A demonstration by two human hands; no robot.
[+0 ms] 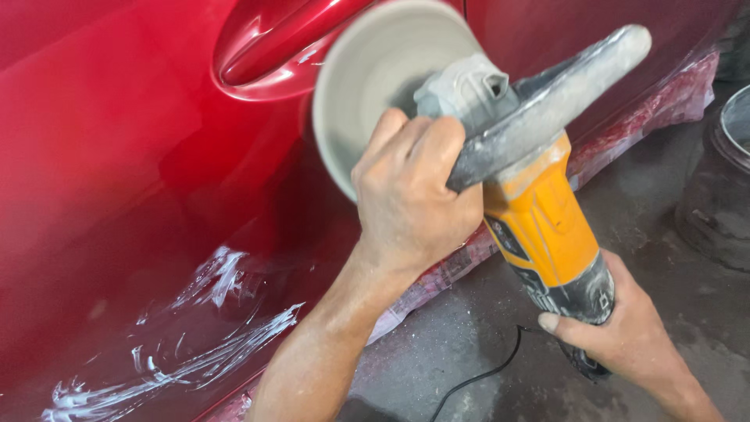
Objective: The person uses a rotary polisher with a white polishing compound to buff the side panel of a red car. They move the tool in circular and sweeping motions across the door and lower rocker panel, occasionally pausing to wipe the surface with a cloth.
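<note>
A yellow and grey power polisher [543,227] is held against a glossy red car door [117,156]. Its round grey pad [375,86] sits just right of the door handle [273,39] and looks blurred. My left hand [410,195] grips the polisher's dusty grey front bar handle [555,98]. My right hand [625,328] wraps the dark rear grip of the tool, low and to the right. White smears of polishing compound [195,336] streak the lower part of the door.
Masking film [664,101] runs along the door's lower edge. A dusty grey bucket [723,180] stands at the right edge on the concrete floor [484,336]. The polisher's black cord [484,375] trails on the floor below the tool.
</note>
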